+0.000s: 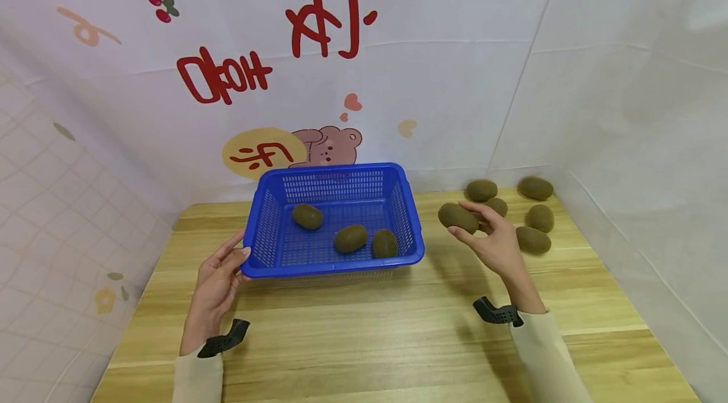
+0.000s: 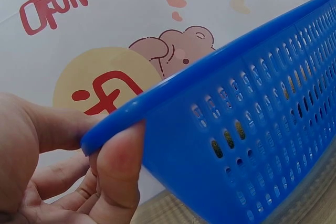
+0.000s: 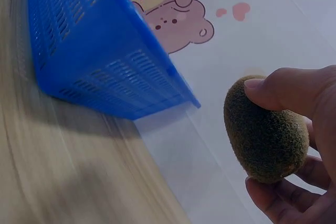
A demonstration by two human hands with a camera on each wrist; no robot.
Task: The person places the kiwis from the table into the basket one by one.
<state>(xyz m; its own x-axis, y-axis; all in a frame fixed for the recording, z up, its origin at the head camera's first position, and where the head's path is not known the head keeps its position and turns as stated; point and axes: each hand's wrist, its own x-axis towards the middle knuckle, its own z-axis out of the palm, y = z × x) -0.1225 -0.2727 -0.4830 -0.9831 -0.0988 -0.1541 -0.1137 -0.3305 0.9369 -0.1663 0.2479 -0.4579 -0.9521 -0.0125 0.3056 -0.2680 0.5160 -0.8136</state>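
A blue plastic basket (image 1: 335, 269) with slotted walls has three brown kiwis inside: one kiwi (image 1: 307, 216) at the left, another (image 1: 351, 239) near the middle, a third (image 1: 385, 244) by the right front. My left hand (image 1: 218, 280) pinches the basket's front left rim, thumb on the near side in the left wrist view. To the right of the basket, my right hand (image 1: 497, 242) holds a kiwi (image 3: 265, 129) between thumb and fingers, raised above the table. Its fuzzy skin shows plainly in the right wrist view.
Several loose kiwis lie at the table's back right, among them one kiwi (image 1: 535, 188) near the corner and another (image 1: 533, 240) just right of my right hand. A printed white cloth (image 1: 449, 62) hangs behind the wooden table (image 1: 341, 340) and along both sides.
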